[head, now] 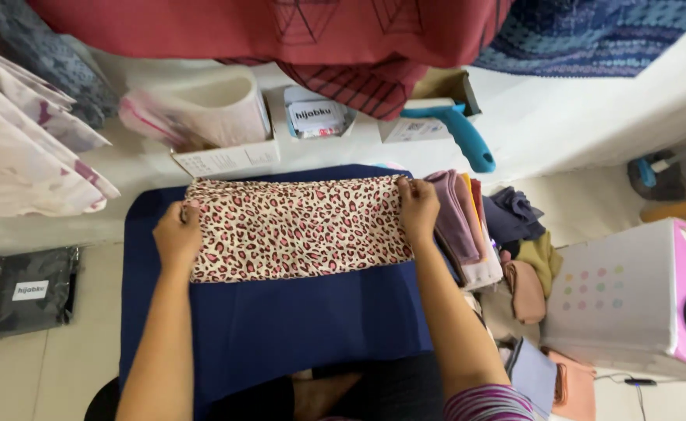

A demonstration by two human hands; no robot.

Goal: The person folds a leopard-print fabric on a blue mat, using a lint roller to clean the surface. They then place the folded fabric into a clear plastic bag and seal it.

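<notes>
Now both hands point(177, 236) point(418, 209) grip leopard cloth point(296, 228) w/ folded pile point(467, 230) just right.

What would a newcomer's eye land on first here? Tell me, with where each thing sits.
First, the pink leopard-print cloth, folded into a strip across the middle of a navy blue board, with the left hand and right hand gripping its two ends. Next, the blue-handled tool on the white surface above right, and the stack of folded mauve and pastel fabrics just right of the right hand.
</notes>
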